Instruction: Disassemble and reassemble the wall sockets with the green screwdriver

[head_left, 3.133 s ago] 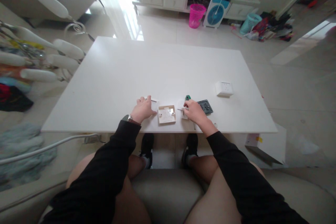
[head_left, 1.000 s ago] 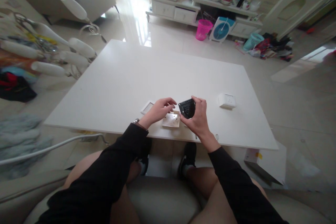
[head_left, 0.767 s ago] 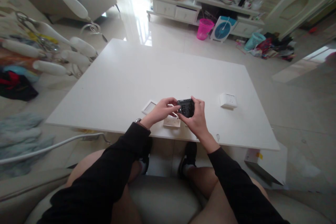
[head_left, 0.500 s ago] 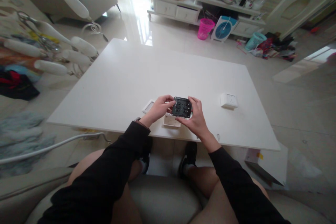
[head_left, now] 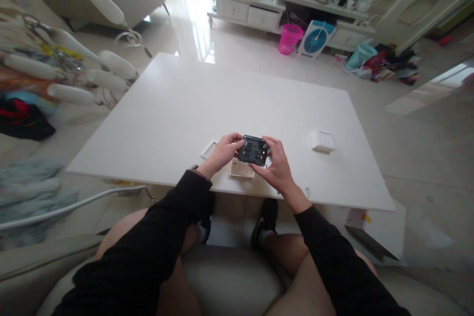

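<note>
Between my two hands is a square black wall socket module (head_left: 254, 150), held up just above the table. My left hand (head_left: 225, 150) pinches its left edge with the thumb on the near face. My right hand (head_left: 276, 163) grips the right side, fingers at the top corner and thumb along the bottom edge. A bit of coloured wire shows behind it near my right fingers. Below the module sits a white mounting box (head_left: 241, 169), partly covered by it. A white frame (head_left: 209, 149) lies flat, partly hidden behind my left hand.
The white table (head_left: 237, 98) spans the middle. An assembled white socket box (head_left: 322, 141) stands to the right. A small clear bit (head_left: 307, 192) lies by the near edge. Lamp arms (head_left: 107, 79) reach in beside the table's left side.
The black socket module has shifted slightly left and tilted a little in my hands. Both hands keep their hold; the things on the table stay where they were.
</note>
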`<state>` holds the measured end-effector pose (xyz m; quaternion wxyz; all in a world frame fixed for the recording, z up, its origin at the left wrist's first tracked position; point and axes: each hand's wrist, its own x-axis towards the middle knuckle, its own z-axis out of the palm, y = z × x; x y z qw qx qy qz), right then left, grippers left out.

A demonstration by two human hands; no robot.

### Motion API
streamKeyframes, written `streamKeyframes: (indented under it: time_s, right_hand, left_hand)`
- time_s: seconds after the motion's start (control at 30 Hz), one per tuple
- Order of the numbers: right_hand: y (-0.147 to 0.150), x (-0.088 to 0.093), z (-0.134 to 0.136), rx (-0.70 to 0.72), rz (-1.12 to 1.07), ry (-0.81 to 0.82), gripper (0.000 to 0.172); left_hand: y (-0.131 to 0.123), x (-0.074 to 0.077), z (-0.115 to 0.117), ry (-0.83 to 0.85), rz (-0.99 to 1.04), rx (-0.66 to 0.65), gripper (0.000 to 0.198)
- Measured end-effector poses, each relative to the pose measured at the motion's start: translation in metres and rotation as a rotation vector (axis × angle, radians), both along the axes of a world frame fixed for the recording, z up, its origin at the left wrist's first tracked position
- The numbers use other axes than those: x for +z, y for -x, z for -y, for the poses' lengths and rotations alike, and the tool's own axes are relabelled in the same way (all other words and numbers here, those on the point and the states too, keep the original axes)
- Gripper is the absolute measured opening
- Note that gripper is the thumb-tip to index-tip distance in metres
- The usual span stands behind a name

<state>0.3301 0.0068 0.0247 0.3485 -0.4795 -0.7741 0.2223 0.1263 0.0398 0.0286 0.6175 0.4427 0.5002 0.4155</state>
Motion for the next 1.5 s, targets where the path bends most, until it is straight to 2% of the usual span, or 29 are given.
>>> streamKeyframes:
  time_s: [0.13, 0.5, 0.7, 1.07, 1.37, 1.5]
  right_hand:
    - [-0.0001, 0.0004, 0.0004, 0.01, -0.007, -0.017, 0.074]
    - [0.0022, 0.0032, 0.0018, -0.006, -0.068, 0.023, 0.069]
    - [0.0045, -0.0007, 0.0006, -0.07, -0.248, 0.064, 0.041]
    - [0.0027, -0.0055, -0.0028, -0.054, -0.316, 0.082, 0.041]
    - [0.0039, 0.0008, -0.0018, -0.073, -0.274, 0.074, 0.03]
    - [0.005, 0.0, -0.0018, -0.121, -0.35, 0.098, 0.025]
  left_hand:
    - [-0.0003, 0.0022, 0.0012, 0.014, 0.019, -0.015, 0.014]
    - [0.0011, -0.0027, 0.0, -0.049, 0.038, -0.057, 0.029]
    - [0.0008, -0.0047, -0.0011, -0.068, 0.004, -0.031, 0.025]
    - [-0.0009, -0.0017, 0.0016, -0.061, -0.041, -0.052, 0.023]
    - [-0.0022, -0.0023, 0.0024, -0.042, -0.024, -0.05, 0.028]
    - [-0.0028, -0.0015, 0.0025, -0.047, -0.001, -0.065, 0.032]
